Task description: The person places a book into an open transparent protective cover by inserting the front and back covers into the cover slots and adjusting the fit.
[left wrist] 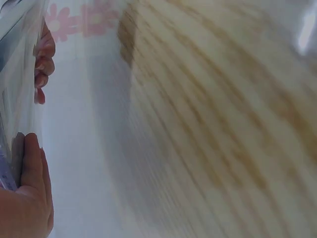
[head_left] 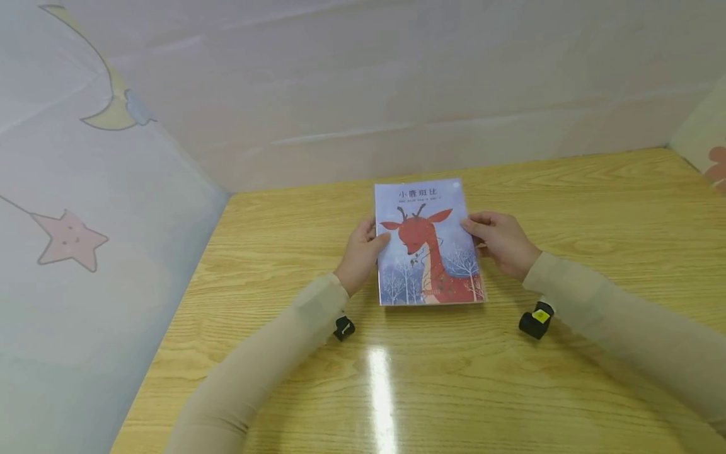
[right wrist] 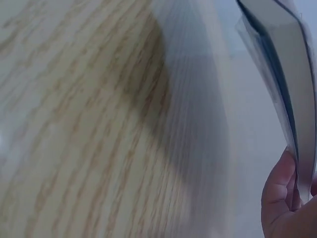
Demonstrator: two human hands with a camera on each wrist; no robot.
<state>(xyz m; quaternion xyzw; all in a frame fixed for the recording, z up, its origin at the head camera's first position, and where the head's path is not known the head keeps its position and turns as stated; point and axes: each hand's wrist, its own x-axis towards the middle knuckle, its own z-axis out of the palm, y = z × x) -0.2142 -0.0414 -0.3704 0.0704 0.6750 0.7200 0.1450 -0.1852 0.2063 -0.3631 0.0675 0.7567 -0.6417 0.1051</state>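
Note:
A closed book (head_left: pixel 422 246) with a red deer on a blue-violet cover is held up off the table, its front facing me. My left hand (head_left: pixel 360 255) grips its left edge, thumb on the cover and fingers behind. On the opposite edge, my right hand (head_left: pixel 501 243) pinches it with the thumb in front. The right wrist view shows the thick block of pages (right wrist: pixel 290 64) side-on, with fingers (right wrist: pixel 280 186) behind it. In the left wrist view the book (left wrist: pixel 20 79) is seen along its edge, and the left hand (left wrist: pixel 29 198) is below.
The wooden table (head_left: pixel 272 239) spreads under both arms, with a bright glare streak near the front. Pale cloth walls (head_left: pixel 368 94) stand behind and at the left, printed with a moon and a star. A small black camera hangs at each wrist.

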